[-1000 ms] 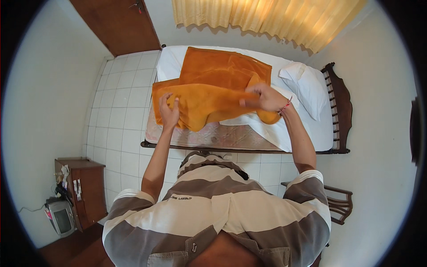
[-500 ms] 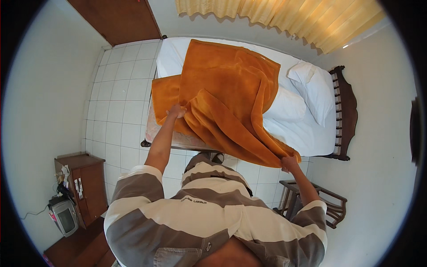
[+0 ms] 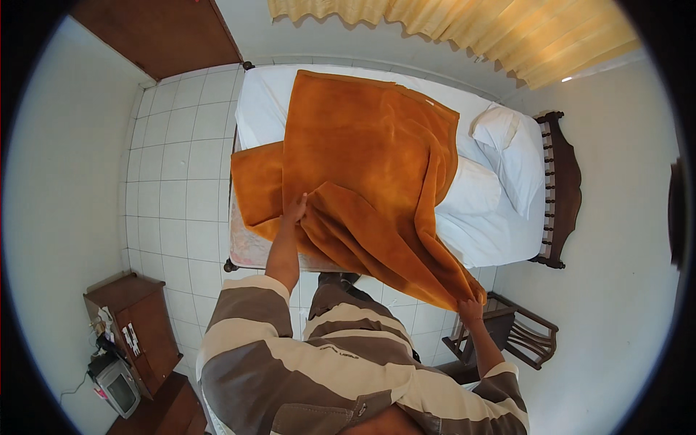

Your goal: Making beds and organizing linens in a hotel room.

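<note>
A thick orange-brown blanket (image 3: 355,130) is spread over a bed, partly folded, its near part raised in long creases. My left hand (image 3: 294,210) is closed on the blanket's near left part, beside a fold. At the near right, my right hand (image 3: 471,310) grips a corner of the blanket and holds it out past the bed's edge. Under the blanket lies a white sheet (image 3: 486,235), and the bare patterned mattress (image 3: 250,250) shows at the near left corner.
White pillows (image 3: 513,163) lie by the dark wooden headboard (image 3: 564,190). A wooden chair (image 3: 533,337) stands close to my right arm. At the left are a brown cabinet (image 3: 141,326) and a small television (image 3: 118,388). Yellow curtains (image 3: 464,29) hang beyond the bed.
My right hand has pulled the blanket's corner nearer to me. My left hand has also come nearer with its part of the blanket. My body and the view have shifted slightly.
</note>
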Tool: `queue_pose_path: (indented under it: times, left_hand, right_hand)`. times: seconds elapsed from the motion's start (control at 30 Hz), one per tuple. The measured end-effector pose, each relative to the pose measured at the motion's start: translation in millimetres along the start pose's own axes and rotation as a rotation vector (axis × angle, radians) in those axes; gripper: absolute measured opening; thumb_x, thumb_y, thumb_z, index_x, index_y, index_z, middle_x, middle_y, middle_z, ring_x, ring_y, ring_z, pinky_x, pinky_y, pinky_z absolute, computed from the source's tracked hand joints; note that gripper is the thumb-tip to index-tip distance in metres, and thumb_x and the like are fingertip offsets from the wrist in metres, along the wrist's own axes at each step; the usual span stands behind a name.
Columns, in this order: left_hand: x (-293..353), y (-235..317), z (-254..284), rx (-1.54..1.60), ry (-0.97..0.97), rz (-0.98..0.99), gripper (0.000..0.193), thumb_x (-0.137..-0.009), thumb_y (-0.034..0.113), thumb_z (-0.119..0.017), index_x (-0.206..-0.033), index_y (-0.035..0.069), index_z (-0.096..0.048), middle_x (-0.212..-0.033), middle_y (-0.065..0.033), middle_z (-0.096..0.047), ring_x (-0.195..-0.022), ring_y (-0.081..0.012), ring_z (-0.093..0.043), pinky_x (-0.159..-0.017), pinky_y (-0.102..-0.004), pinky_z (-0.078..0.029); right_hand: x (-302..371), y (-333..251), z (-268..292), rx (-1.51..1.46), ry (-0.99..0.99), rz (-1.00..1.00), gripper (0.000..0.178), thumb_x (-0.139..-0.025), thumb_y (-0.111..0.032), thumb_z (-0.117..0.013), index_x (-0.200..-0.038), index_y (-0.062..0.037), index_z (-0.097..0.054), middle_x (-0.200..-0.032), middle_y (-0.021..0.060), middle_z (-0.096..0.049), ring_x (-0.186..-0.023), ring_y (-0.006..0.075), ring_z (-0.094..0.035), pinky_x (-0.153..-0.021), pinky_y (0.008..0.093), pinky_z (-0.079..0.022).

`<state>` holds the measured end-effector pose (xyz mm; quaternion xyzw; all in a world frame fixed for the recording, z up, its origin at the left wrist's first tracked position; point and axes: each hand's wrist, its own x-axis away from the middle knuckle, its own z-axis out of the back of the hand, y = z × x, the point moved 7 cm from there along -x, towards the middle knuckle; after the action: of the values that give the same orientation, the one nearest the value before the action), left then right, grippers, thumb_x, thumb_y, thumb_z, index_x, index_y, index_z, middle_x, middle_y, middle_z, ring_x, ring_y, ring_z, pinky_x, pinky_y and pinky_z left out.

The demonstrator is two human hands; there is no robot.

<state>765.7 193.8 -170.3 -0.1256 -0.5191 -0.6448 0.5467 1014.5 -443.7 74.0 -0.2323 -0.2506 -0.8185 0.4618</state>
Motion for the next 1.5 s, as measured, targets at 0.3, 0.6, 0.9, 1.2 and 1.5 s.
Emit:
queue_pose_path:
  times: [0.3,0.6,0.9,1.2,1.5]
  left_hand:
    - [101,-63,-32,-0.129,-0.324,0.379,0.086,-0.088,0.077,-0.04,-0.144,0.012,-0.051,-0.148,-0.0214,-0.046,-0.132,-0.0353,-0.05,-0.109,-0.0603,-0.032]
    - [66,-59,-63,0.487,-0.026,0.095,0.086,-0.076,0.065,-0.068,-0.138,0.006,-0.053,-0.135,-0.0209,-0.057,-0.112,-0.0317,-0.061,-0.091,-0.0406,-0.051]
    - [160,32,-59,0.299,-0.424,0.027,0.075,-0.08,0.055,-0.074,-0.13,0.001,-0.061,-0.137,-0.0159,-0.057,-0.117,-0.0258,-0.06,-0.1,-0.0384,-0.046]
    - [336,-53,4,0.416,-0.517,-0.139,0.072,-0.087,0.039,-0.076,-0.142,0.002,-0.048,-0.13,-0.0072,-0.06,-0.117,-0.0171,-0.055,-0.097,-0.0282,-0.043]
    - [478,-149,39,0.506,-0.258,0.089,0.071,-0.091,0.036,-0.073,-0.145,0.001,-0.043,-0.137,-0.0097,-0.058,-0.127,-0.0196,-0.054,-0.105,-0.0311,-0.043]
  right_hand:
    - [-11,18,-9,-0.018,0.062,-0.097,0.015,-0.088,-0.019,-0.057,-0.097,-0.0162,-0.069,-0.084,0.0095,-0.072,-0.104,0.0292,-0.064,-0.112,0.0517,-0.032]
    - [-12,17,-6,0.001,-0.022,-0.093,0.024,-0.082,-0.021,-0.07,-0.106,-0.018,-0.067,-0.098,0.0088,-0.071,-0.114,0.0289,-0.06,-0.113,0.0482,-0.033]
    - [12,13,19,-0.021,0.346,-0.222,0.021,-0.085,-0.018,-0.063,-0.103,-0.0116,-0.07,-0.114,0.0171,-0.061,-0.115,0.0313,-0.056,-0.106,0.0495,-0.04]
    - [-22,48,-59,-0.849,0.179,-0.382,0.033,-0.072,-0.018,-0.075,-0.099,0.0002,-0.068,-0.103,0.0192,-0.068,-0.095,0.0344,-0.067,-0.079,0.0408,-0.055]
    - [-44,-13,-55,-0.706,0.104,0.153,0.057,-0.072,-0.019,-0.081,-0.121,0.0025,-0.062,-0.12,0.0055,-0.065,-0.105,0.0134,-0.061,-0.09,0.0283,-0.05]
